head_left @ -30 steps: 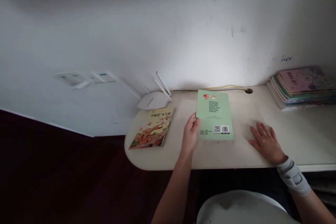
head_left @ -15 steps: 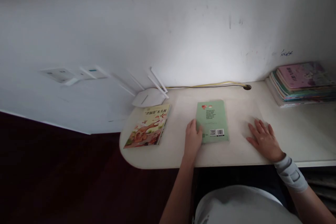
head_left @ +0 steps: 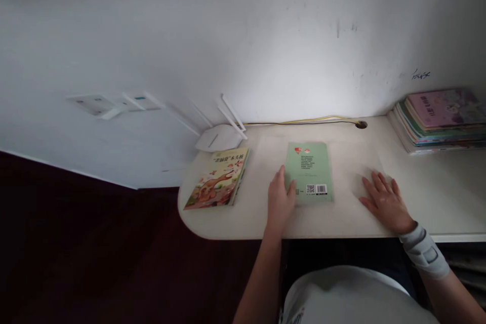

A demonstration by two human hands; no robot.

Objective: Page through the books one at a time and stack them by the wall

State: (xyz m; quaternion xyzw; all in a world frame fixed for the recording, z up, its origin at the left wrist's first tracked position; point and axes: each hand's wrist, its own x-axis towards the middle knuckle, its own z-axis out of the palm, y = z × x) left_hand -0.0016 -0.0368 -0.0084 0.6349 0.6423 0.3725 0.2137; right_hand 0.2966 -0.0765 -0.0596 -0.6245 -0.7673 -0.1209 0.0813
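Note:
A green book (head_left: 310, 169) lies flat on the white desk (head_left: 224, 225), its back with text, a QR code and a barcode facing up. Around and seemingly beneath it spreads a faint see-through sheet (head_left: 351, 162). My left hand (head_left: 281, 200) rests at the book's left edge, thumb apart from the fingers, the thumb tip at the lower left corner. To the right of the book, my right hand (head_left: 387, 202) lies palm down with fingers spread, touching the sheet or desk; I cannot tell which. A grey brace wraps my right wrist.
On the left lies a picture book (head_left: 218, 179) with an animal on its cover. Behind it stands a white router (head_left: 219, 137) with antennas. Cables (head_left: 304, 121) run along the wall to a desk hole (head_left: 361, 124). A stack of books (head_left: 440, 116) sits at right.
The whole view has shifted slightly. My left thumb and fingers have spread a little farther apart beside the green book. My right hand stays flat in its place.

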